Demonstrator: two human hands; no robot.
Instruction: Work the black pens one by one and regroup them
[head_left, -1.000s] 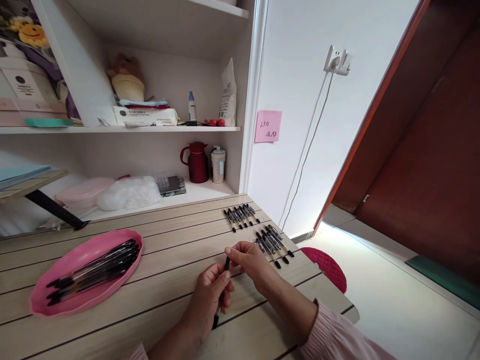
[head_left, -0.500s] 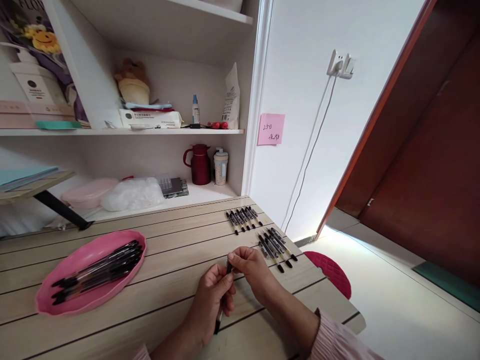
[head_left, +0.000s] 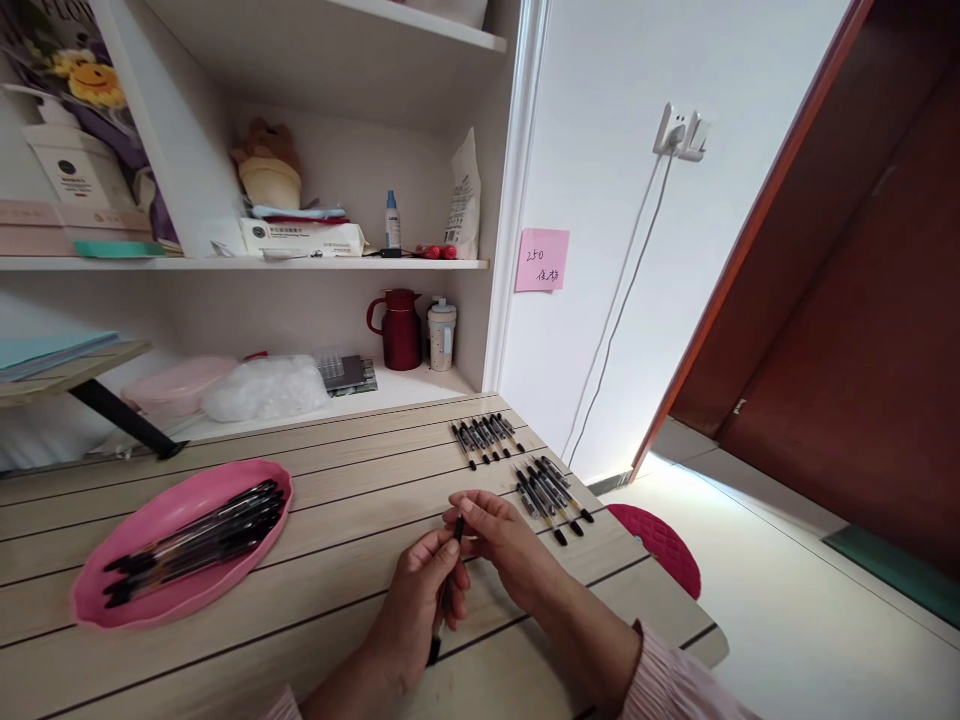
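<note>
My left hand is closed around the barrel of a black pen held upright over the wooden table. My right hand pinches the pen's top end with thumb and fingers. Just right of the hands lie two rows of black pens, the nearer row and the farther row. A pink oval tray at the left holds several more black pens.
White shelves behind the table carry a dark red jug, a cup, a plastic bag and boxes. A red round stool stands past the table's right edge. A pink sticky note and a cable hang on the wall.
The right hand's fingers have shifted slightly on the pen's top end; the left hand keeps its grip. The view has shifted slightly.
</note>
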